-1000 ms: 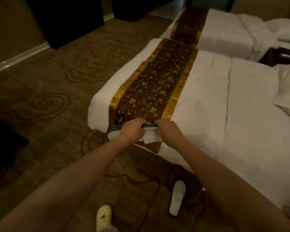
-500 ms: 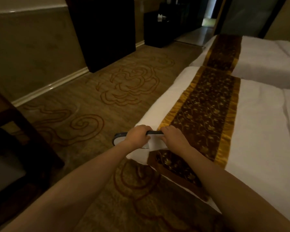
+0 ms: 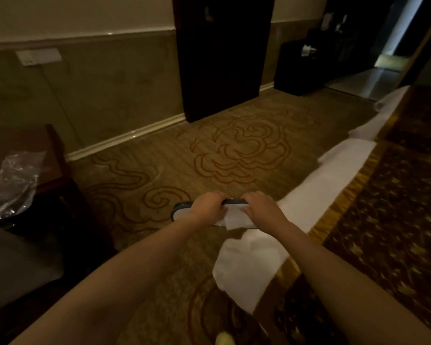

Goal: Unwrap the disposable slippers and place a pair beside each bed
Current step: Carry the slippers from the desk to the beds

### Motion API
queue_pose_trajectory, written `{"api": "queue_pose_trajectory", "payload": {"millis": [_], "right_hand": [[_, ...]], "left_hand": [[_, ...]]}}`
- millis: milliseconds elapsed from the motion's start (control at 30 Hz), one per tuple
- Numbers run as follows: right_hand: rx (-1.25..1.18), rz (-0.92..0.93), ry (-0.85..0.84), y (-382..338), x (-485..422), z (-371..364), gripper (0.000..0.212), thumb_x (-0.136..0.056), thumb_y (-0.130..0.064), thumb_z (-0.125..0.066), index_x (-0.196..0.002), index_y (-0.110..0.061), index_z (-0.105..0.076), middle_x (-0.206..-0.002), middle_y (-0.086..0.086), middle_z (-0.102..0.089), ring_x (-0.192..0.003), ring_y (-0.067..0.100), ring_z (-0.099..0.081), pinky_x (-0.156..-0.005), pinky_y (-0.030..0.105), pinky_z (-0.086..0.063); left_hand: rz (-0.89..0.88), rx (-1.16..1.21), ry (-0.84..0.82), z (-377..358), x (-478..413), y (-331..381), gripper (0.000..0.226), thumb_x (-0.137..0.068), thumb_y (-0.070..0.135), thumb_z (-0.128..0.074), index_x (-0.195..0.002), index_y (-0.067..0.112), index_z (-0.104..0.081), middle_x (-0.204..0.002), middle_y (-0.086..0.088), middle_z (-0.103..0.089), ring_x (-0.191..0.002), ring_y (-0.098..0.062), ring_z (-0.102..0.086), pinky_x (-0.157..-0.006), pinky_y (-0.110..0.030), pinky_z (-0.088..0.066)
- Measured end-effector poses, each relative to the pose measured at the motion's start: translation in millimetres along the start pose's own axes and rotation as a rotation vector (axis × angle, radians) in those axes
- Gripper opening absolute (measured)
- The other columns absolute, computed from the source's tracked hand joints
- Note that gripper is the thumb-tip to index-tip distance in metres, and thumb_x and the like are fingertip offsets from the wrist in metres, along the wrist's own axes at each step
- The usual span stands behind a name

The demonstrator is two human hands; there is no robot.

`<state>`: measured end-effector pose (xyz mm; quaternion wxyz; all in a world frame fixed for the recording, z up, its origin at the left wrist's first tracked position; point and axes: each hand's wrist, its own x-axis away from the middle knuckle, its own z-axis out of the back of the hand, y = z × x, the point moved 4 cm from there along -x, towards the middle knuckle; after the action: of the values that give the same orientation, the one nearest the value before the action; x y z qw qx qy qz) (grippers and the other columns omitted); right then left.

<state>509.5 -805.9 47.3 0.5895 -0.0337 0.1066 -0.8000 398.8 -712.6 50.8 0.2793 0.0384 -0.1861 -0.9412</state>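
Note:
A white disposable slipper (image 3: 230,216) with a dark sole edge is held flat in front of me, above the carpet at the foot corner of the near bed (image 3: 343,175). My left hand (image 3: 207,207) grips its left part and my right hand (image 3: 261,207) grips its right part, both closed over the top edge. The slipper's toe end sticks out left of my left hand. The near bed has white sheets and a brown and gold runner (image 3: 388,212). A second bed (image 3: 393,113) lies beyond it at the right.
A crumpled clear plastic wrapper (image 3: 14,180) lies on a dark wooden table (image 3: 52,155) at the left. A dark cabinet (image 3: 222,53) stands against the far wall. Patterned carpet (image 3: 234,150) stretches between wall and beds. A pale foot tip (image 3: 224,339) shows at the bottom edge.
My view has swung left, from the beds toward the wall and table. Both hands keep the same hold on the slipper. The slipper lying on the floor has left the view.

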Motion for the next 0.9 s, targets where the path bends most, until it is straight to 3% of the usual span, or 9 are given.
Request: {"api": "queue_pose_trajectory", "payload": {"millis": [367, 633, 900], "right_hand": [[-0.004, 0.124, -0.037, 18.7, -195.9, 5.2, 0.020, -0.094, -0.030, -0.046, -0.106, -0.016, -0.055, -0.113, 0.004, -0.060, -0.107, 0.021, -0.051, -0.088, 0.034, -0.040], [0.027, 0.071, -0.018, 35.2, -341.2, -13.9, 0.021, -0.095, -0.029, -0.046, -0.109, -0.016, -0.054, -0.114, 0.004, -0.060, -0.108, 0.020, -0.051, -0.086, 0.031, -0.040], [0.034, -0.066, 0.025, 81.3, -485.7, -3.6, 0.023, -0.094, -0.027, -0.046, -0.110, -0.012, -0.054, -0.117, 0.009, -0.059, -0.111, 0.027, -0.050, -0.088, 0.037, -0.040]], "left_hand": [[0.092, 0.004, 0.022, 55.8, -144.2, -89.1, 0.027, -0.090, 0.020, -0.052, -0.115, 0.013, -0.061, -0.111, -0.013, -0.066, -0.099, -0.031, -0.060, -0.077, -0.037, -0.048], [0.043, -0.005, 0.014, 78.7, -274.8, -175.3, 0.028, -0.091, 0.019, -0.051, -0.116, 0.011, -0.061, -0.112, -0.013, -0.066, -0.100, -0.030, -0.061, -0.076, -0.033, -0.045], [-0.089, -0.057, -0.088, 117.5, -444.0, -228.6, 0.030, -0.090, 0.022, -0.054, -0.118, 0.014, -0.059, -0.113, -0.011, -0.065, -0.101, -0.030, -0.061, -0.082, -0.038, -0.051]]}}
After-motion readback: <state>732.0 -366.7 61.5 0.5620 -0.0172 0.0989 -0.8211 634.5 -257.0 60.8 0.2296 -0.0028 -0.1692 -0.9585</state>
